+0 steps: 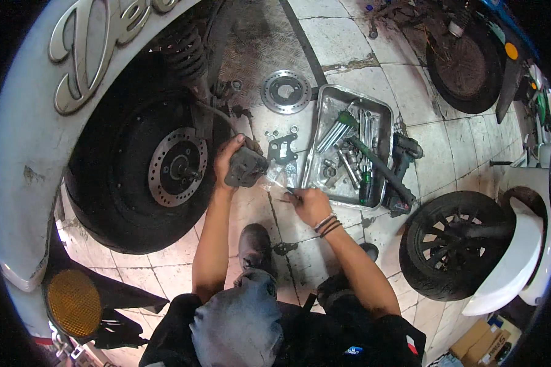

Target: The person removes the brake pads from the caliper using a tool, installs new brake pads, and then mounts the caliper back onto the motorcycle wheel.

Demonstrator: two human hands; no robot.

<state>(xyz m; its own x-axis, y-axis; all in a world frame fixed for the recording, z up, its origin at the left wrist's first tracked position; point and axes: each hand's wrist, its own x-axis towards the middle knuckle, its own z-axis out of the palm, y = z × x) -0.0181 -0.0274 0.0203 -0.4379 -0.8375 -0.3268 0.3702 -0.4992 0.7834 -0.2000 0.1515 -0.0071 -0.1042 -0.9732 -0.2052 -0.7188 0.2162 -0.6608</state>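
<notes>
My left hand (pixel 227 160) is wrapped round a dark, grimy brake caliper (pixel 246 167), holding it up beside the wheel. A hose runs from the wheel side toward the caliper. My right hand (pixel 312 205) grips a slim screwdriver (pixel 289 189) whose bright shaft points at the caliper; whether its tip touches cannot be made out. On the floor just beyond lie a flat metal bracket (pixel 282 148), several small nuts or washers, and a clear plastic bag (pixel 288 174). A perforated brake disc (pixel 179 167) is mounted on the wheel (pixel 113 211) to my left.
Right of my hands stands a metal tray (pixel 318 119) with sockets, wrenches and a hammer (pixel 376 164). Beside it lies a cordless impact driver (pixel 404 160). A loose brake disc (pixel 286 92) rests farther off. Another wheel (pixel 425 269) and a white fender (pixel 511 263) are at right.
</notes>
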